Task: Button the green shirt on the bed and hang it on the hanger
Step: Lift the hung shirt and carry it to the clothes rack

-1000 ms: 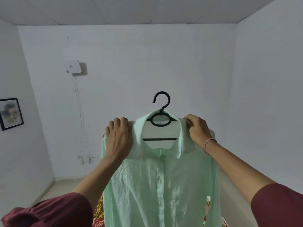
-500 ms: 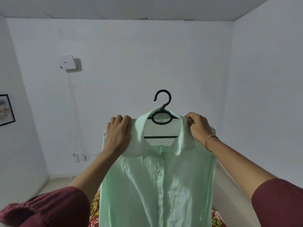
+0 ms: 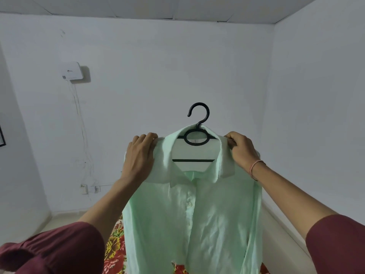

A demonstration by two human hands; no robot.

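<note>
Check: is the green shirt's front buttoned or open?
Buttoned: on the black hanger, the green shirt shows a closed placket with buttons down it.

The green shirt (image 3: 207,214) is a pale mint colour and a bit wrinkly. It hangs straight down on the hanger, held up in the air, with its front facing the camera. The front is closed down the middle, with small buttons in a row, and the collar is folded down. The hanger (image 3: 199,123) is black. Its round hook sticks up above the collar, and its thin bar shows inside the neck.
</note>
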